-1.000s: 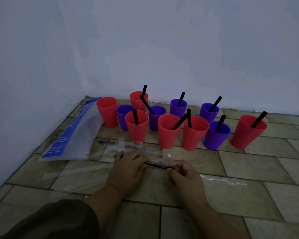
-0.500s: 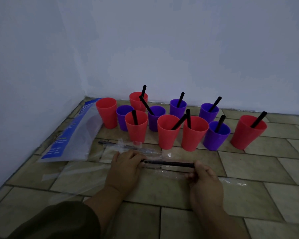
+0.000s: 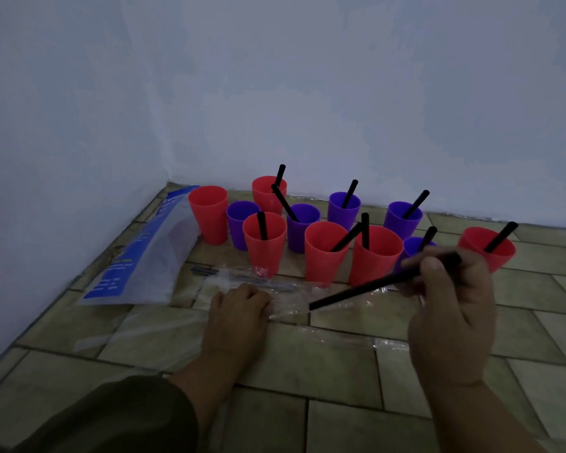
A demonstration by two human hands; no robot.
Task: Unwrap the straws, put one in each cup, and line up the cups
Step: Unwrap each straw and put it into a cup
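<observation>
Several red and purple cups stand in two loose rows near the wall, most with a black straw inside. The far-left red cup [image 3: 209, 214] and the purple cup [image 3: 239, 222] beside it hold no straw. My right hand [image 3: 448, 308] is raised and grips a bare black straw [image 3: 366, 286], which slants down to the left. My left hand [image 3: 239, 308] presses flat on the clear wrapper [image 3: 291, 305] on the floor. A wrapped straw [image 3: 206, 271] lies just beyond my left hand.
A blue-and-white plastic bag [image 3: 141, 256] lies at the left by the wall. Loose clear wrappers [image 3: 386, 343] are strewn over the tiled floor [image 3: 340, 371]. White walls meet in a corner behind the cups.
My right hand has pulled the black straw fully out of its wrapper and lifted it up and to the right. My left hand stays on the wrapper.
</observation>
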